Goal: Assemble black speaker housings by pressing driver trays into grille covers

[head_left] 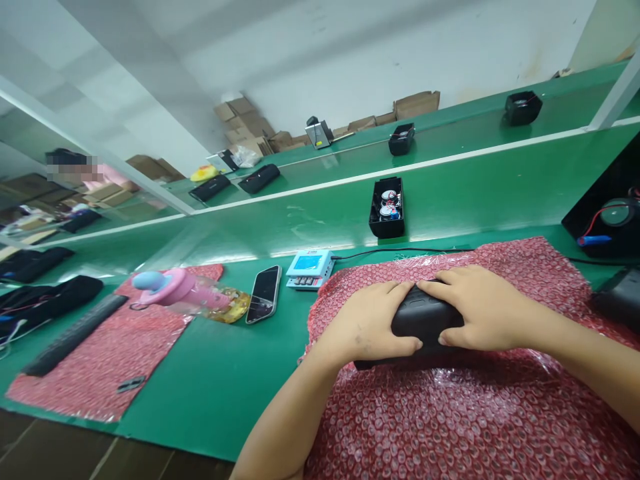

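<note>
A black speaker housing (424, 323) lies on red bubble wrap (440, 413) in front of me. My left hand (373, 320) grips its left side, thumb along the near face and fingers over the top. From the right, my right hand (477, 307) holds it the same way, its thumb close to the left one. Several small buttons show faintly on the surface between the hands. The far side and underside of the housing are hidden.
Behind the wrap stand a light-blue tester (310, 267) with a black cable and an open speaker shell (387, 210) with wired drivers. A phone (264, 293) and a pink-lidded bottle (195, 293) lie left. A large black box (610, 213) sits right. A person (107, 177) is far left.
</note>
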### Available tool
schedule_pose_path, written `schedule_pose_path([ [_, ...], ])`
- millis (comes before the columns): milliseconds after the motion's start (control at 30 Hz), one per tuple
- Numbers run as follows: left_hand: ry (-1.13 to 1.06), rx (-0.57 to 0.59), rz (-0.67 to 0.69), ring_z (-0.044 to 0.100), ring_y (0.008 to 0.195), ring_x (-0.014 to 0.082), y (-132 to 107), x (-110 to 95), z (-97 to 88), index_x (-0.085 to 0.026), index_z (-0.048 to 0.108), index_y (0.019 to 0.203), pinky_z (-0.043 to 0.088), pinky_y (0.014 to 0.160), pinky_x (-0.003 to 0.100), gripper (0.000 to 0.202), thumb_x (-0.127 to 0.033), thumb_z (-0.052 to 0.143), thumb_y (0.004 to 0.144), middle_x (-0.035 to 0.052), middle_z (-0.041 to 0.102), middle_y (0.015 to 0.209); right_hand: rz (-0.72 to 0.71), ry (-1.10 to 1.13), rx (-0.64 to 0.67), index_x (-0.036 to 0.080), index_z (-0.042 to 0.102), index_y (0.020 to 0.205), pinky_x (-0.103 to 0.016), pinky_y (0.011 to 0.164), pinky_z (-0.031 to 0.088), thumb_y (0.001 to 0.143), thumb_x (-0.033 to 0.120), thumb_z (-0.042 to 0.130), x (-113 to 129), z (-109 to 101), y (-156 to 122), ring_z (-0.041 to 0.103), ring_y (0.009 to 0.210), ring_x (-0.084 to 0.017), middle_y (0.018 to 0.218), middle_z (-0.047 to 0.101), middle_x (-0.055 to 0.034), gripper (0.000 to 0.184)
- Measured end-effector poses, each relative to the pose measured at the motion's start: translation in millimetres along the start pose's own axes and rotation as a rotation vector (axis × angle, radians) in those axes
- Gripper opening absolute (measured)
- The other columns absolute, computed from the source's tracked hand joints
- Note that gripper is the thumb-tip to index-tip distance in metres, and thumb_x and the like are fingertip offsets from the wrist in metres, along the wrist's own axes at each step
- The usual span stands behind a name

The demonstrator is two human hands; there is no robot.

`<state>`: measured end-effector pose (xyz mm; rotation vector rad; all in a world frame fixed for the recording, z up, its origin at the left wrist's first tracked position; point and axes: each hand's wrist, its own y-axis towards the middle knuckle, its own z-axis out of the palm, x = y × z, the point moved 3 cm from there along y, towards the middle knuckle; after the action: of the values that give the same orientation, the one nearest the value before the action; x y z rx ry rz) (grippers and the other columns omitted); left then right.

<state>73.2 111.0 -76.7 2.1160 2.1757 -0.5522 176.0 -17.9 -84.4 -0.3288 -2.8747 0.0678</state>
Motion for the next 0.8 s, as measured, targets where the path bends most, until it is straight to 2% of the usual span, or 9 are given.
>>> schedule_pose_path([
  [167,0.005,-0.042,-0.040,0.055,0.101,0.0291,-5,-4,3.6,-0.018,0.045,0.127,0.045,0.088,0.044,0.072,-0.049,0.063,0.065,0.0095,0.058,0.115,-0.028,-0.028,-0.035,0.019,0.049,0.127,-0.048,0.082,0.041,0.069,0.045,0.059,4,4,-6,0.053,0.095,-0.033,0.110,0.058,-0.0153,0.064],
  [367,0.013,-0.104,-0.086,0.050,0.110,0.0311,-14,-10,13.9,-0.020,0.039,0.133,0.040,0.096,0.047,0.081,-0.050,0.064,0.062,0.0129,0.052,0.124,-0.015,-0.018,-0.097,0.017,0.048,0.128,-0.049,0.082,0.040,0.066,0.034,0.061,12,10,-14,0.050,0.097,-0.034,0.111,0.056,-0.0163,0.066],
  [667,-0.017,-0.071,-0.170,0.054,0.105,0.0322,-12,-11,12.1,-0.024,0.044,0.131,0.043,0.093,0.048,0.083,-0.051,0.068,0.057,0.0118,0.055,0.121,-0.020,0.024,-0.125,0.019,0.050,0.125,-0.050,0.079,0.040,0.063,0.026,0.060,14,11,-14,0.049,0.094,-0.034,0.106,0.056,-0.0149,0.063],
  [800,-0.020,-0.071,-0.136,0.053,0.106,0.0318,-11,-12,11.7,-0.021,0.042,0.132,0.043,0.094,0.047,0.083,-0.051,0.066,0.058,0.0122,0.055,0.121,-0.015,0.035,-0.125,0.019,0.050,0.124,-0.049,0.080,0.040,0.062,0.026,0.060,13,12,-15,0.049,0.092,-0.032,0.104,0.056,-0.0136,0.063],
])
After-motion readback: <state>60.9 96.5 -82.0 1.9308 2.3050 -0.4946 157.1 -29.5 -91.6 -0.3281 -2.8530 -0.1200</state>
